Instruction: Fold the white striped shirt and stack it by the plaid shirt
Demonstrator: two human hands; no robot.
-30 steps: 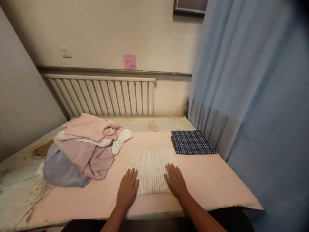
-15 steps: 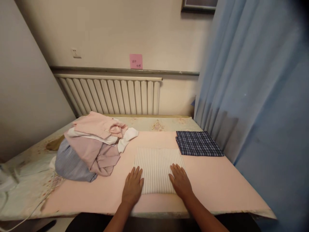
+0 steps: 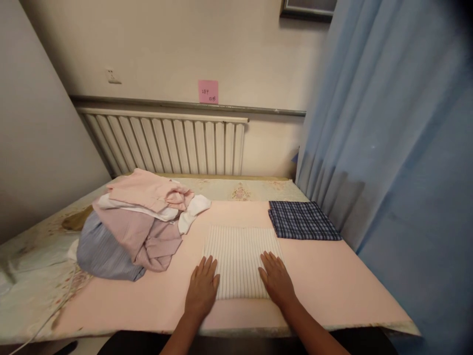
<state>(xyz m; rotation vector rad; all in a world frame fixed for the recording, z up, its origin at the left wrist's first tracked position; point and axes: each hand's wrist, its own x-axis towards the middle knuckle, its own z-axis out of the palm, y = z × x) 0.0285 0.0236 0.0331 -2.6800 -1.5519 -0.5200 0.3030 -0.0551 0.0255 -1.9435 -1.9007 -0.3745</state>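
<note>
On the pink sheet (image 3: 332,283): one striped cloth (image 3: 241,262), flat; at its side edges, our left hand (image 3: 202,287) and right hand (image 3: 278,280), palms down, fingers extended, gripping nothing. Hazard, we judge: uneven sideways pressure could ruck the cloth.

Desk (image 3: 33,273): pale floral tablecloth (image 3: 258,190) on top, pink sheet (image 3: 332,291) laid flat over most of the front. Middle of sheet, near front edge: folded white striped cloth (image 3: 240,261), flat. Just beside its far right corner: folded dark plaid cloth (image 3: 305,220). Left: loose clothes pile (image 3: 129,227), pink, white, mauve and grey-blue, straddling sheet and tablecloth. Brown item (image 3: 77,218) at the pile's left, mostly hidden. White cable (image 3: 55,310) across the tablecloth, front left.
</note>
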